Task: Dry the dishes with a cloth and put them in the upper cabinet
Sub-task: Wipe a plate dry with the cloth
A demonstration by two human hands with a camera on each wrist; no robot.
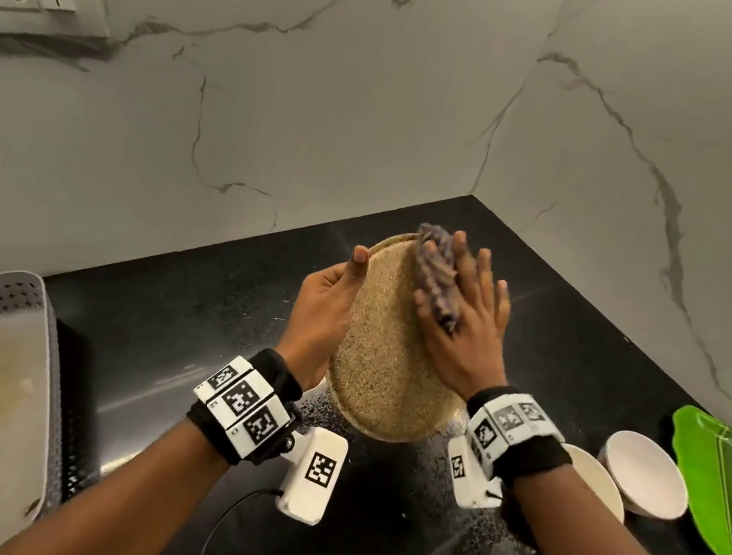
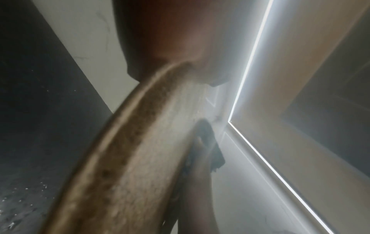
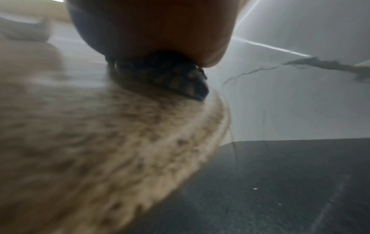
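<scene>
White marble walls meet over a black speckled surface (image 1: 188,312) in the head view. Above it, the left hand (image 1: 325,314) grips the rim of a round, tan speckled plate (image 1: 384,351) held tilted. The right hand (image 1: 467,321), fingers spread, presses a dark purple cloth (image 1: 437,278) flat against the plate's face. White bowls (image 1: 643,473) and a green leaf-shaped dish (image 1: 721,492) sit to the right.

From the left wrist, blurred, the plate (image 2: 128,158) runs edge-on under the thumb; that grip looks narrow, so hard wiping could twist it loose.

From the right wrist, the cloth (image 3: 176,77) sits near the rim and could slide off.
</scene>
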